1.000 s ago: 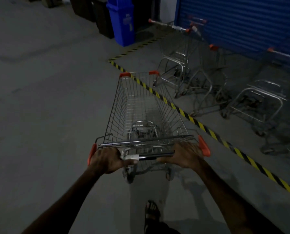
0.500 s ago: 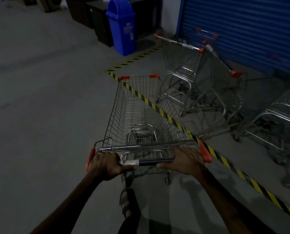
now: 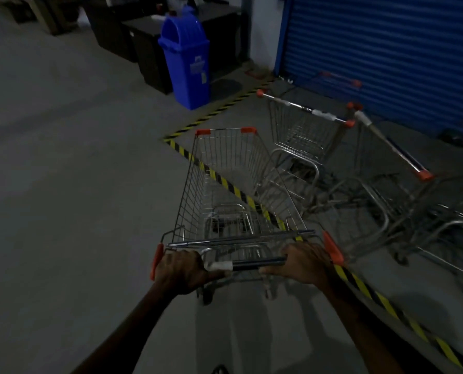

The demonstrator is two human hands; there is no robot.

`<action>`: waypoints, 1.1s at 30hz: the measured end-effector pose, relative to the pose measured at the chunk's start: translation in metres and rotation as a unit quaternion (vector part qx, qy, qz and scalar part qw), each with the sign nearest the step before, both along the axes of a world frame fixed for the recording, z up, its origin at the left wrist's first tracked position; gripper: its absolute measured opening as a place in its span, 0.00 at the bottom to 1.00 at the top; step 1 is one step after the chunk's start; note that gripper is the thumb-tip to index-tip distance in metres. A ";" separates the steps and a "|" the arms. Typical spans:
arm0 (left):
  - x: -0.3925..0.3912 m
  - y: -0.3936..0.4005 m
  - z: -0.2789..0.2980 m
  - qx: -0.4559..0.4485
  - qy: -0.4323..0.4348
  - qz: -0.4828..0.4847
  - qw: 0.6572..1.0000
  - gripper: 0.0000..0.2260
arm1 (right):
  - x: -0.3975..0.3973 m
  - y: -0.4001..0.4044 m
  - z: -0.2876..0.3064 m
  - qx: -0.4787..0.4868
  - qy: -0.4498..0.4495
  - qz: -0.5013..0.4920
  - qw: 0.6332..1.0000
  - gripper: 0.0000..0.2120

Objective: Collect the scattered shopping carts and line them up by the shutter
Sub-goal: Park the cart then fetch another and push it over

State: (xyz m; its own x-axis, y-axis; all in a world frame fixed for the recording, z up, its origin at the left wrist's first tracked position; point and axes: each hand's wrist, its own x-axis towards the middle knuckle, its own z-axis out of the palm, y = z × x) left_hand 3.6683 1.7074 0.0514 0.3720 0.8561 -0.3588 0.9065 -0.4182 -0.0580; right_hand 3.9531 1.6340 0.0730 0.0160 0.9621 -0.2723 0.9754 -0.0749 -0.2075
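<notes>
Gripping the cart's handle (image 3: 254, 263), fingers of left hand (image 3: 182, 271) and right hand (image 3: 303, 263) curl around it.

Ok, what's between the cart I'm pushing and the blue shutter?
In the head view, two parked carts stand between your cart and the blue shutter, and the yellow-black floor tape runs under your cart.

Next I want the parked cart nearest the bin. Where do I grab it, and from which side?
Grip its handle bar, the raised bar with orange end caps, both hands spaced apart. Come from the near, open-floor side: the basket points toward the shutter, and another cart crowds its right.
</notes>
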 end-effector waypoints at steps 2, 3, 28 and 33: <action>0.002 0.041 -0.002 0.016 -0.007 -0.005 1.000 0.42 | 0.003 0.038 -0.007 0.009 0.011 -0.007 1.000 0.31; 0.003 0.061 -0.005 0.029 -0.002 -0.007 1.000 0.42 | 0.007 0.056 -0.014 0.013 0.016 -0.007 1.000 0.31; 0.051 0.552 -0.045 0.067 0.036 -0.013 0.997 0.43 | 0.059 0.515 -0.027 0.014 0.070 -0.045 0.996 0.30; 0.058 0.651 -0.046 0.072 0.040 -0.047 0.996 0.44 | 0.061 0.596 -0.053 0.063 0.012 -0.081 0.995 0.40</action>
